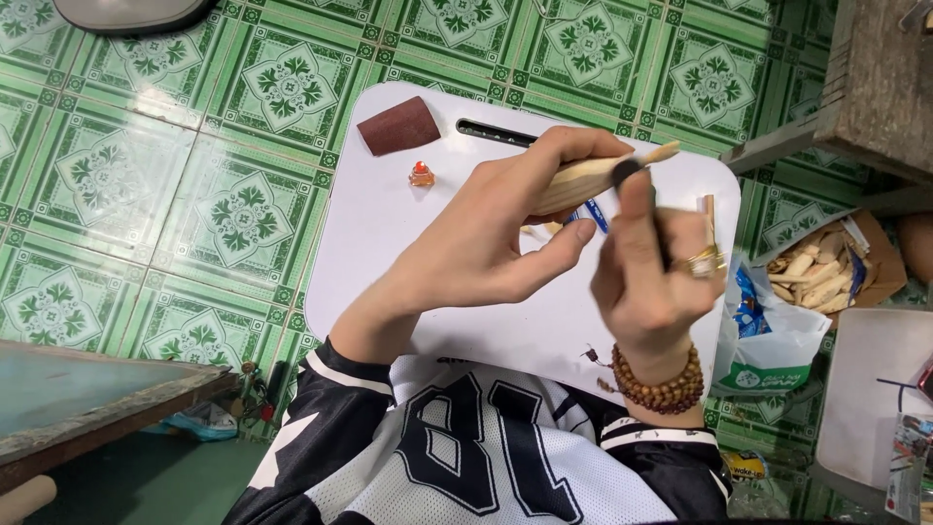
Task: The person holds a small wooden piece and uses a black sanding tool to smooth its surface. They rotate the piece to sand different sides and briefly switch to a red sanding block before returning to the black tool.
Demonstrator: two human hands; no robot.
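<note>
My left hand grips a pale carved wooden piece that tapers to a thin tip pointing right, above the white lap table. My right hand, wearing gold rings and a brown bead bracelet, holds a thin dark tool with its black rounded end against the wood. A blue object shows under the hands on the table.
A brown sandpaper sheet and a small orange-capped bottle lie on the table's far left. A bag and box of wood pieces sit at right on the green tiled floor. A dark slot runs along the table's far edge.
</note>
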